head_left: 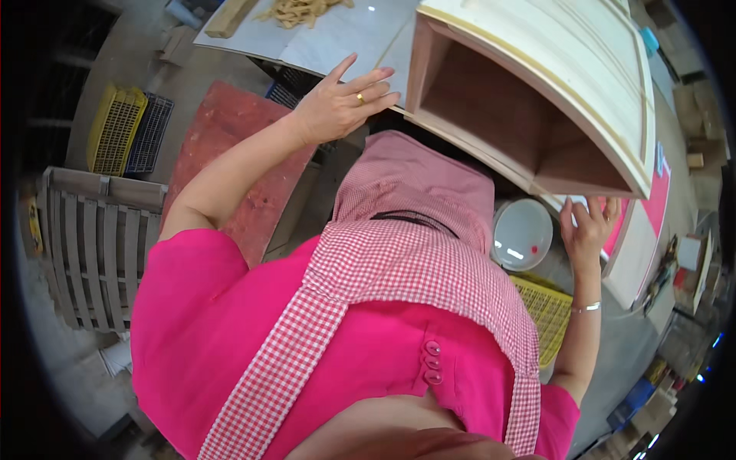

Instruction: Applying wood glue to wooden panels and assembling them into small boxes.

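Observation:
A pale wooden cabinet (491, 115) with a hollow, curved-front opening lies on the white-topped worktable (322, 47) in front of me. My left hand (345, 103) hovers over the table edge just left of it, fingers spread and holding nothing; a ring sits on one finger. At the cabinet's near right corner is my right hand (589, 226), its fingers bent and apart, with the tips close to the lower edge. Whether those fingertips touch the wood I cannot tell. The cabinet's interior is in shadow.
A wood block (230, 17) and a heap of tan strips (303, 9) lie on the table's far left. The red board (222, 153) is at my left, near yellow and dark crates (115, 129) and a slatted grey rack (96, 245). A white bucket (523, 234) stands below the cabinet.

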